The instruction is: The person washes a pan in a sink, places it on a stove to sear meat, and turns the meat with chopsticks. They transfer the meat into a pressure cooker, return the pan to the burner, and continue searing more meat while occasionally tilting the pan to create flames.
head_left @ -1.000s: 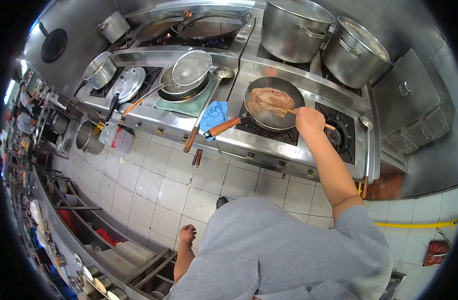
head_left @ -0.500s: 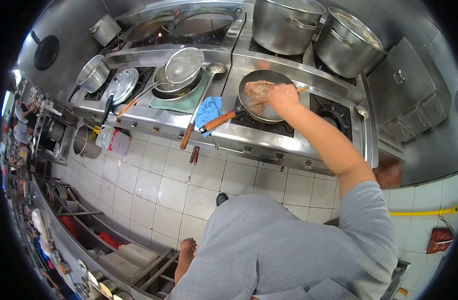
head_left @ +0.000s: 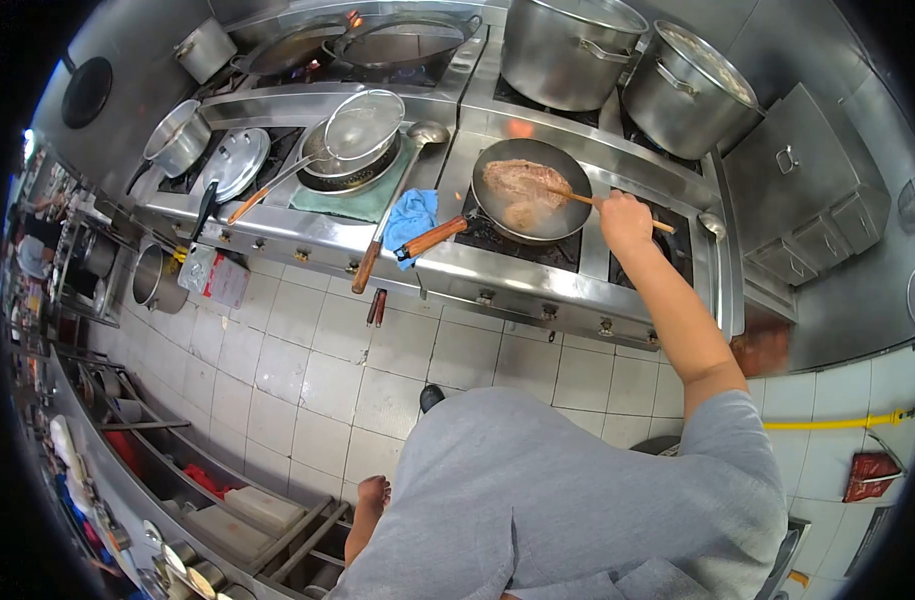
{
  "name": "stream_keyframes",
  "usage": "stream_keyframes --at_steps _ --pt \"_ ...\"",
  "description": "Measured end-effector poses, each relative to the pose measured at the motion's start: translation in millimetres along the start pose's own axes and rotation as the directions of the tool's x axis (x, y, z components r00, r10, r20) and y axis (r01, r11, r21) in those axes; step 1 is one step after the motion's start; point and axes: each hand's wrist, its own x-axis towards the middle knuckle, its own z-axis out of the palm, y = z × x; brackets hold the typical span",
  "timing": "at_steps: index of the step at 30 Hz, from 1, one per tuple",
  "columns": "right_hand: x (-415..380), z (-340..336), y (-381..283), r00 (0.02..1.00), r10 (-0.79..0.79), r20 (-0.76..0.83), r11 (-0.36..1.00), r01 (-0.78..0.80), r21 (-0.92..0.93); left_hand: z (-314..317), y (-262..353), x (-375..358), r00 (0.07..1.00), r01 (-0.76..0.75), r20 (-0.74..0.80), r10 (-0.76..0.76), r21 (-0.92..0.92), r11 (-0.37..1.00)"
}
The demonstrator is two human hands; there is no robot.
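My right hand (head_left: 626, 222) is closed around a wooden stick (head_left: 583, 199), whose far end reaches into a dark frying pan (head_left: 498, 222). In the pan lies a large piece of browned meat (head_left: 526, 180), with a smaller brown piece (head_left: 523, 214) below it and some steam. The stick's tip is against the meat, and its shape there is hard to make out. Low beside my body, my left hand (head_left: 374, 491) hangs with curled fingers, away from the stove; I see nothing in it. The pan's wooden handle (head_left: 433, 238) points to the front left.
A blue cloth (head_left: 412, 216) lies by the pan handle. Left of it are a ladle (head_left: 428, 133), a strainer (head_left: 366, 125) over a wok, and a lidded pan (head_left: 243, 162). Two large pots (head_left: 568, 55) stand behind. Another ladle (head_left: 714, 226) rests at the right edge.
My right hand has moved right, from over the pan to beyond its right rim, still gripping the stick. More of the meat shows now. My left hand stays low.
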Motion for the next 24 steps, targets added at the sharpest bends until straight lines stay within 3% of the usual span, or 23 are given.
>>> stream_keyframes --at_steps 3,5,8,11,15,17,21,24 --pt "-7 -17 -13 0.997 0.079 0.021 0.996 -0.080 0.039 -13 -15 5 0.994 0.104 -0.020 -0.107 -0.115 0.988" --pt "-10 -22 -19 0.949 0.150 0.278 0.988 -0.151 -0.017 -18 -15 8 0.986 0.154 -0.026 -0.163 -0.202 0.967" --pt "-11 -12 -30 0.976 0.148 0.161 0.986 -0.158 0.055 -23 -10 16 0.984 0.158 -0.036 -0.174 -0.269 0.950" --pt "-5 -18 -41 0.997 0.070 0.045 0.982 -0.076 0.170 -22 -4 27 1.000 0.004 -0.026 -0.009 -0.173 0.985" --pt "12 3 -39 0.999 -0.040 -0.032 0.996 0.043 0.082 -15 15 32 0.971 -0.235 0.040 0.235 -0.015 0.972" --pt "14 -7 -34 0.992 -0.066 0.103 0.994 0.056 0.099 -6 40 11 1.000 0.000 -0.022 -0.005 -0.241 0.970" --pt "-11 -49 -14 0.976 -0.093 0.196 0.995 0.086 0.042 -2 29 12 0.998 -0.036 -0.059 0.018 -0.315 0.948" --pt "-21 -45 -8 0.970 -0.065 0.235 0.998 0.068 -0.006 -3 12 7 0.999 0.001 -0.041 -0.011 -0.237 0.971"
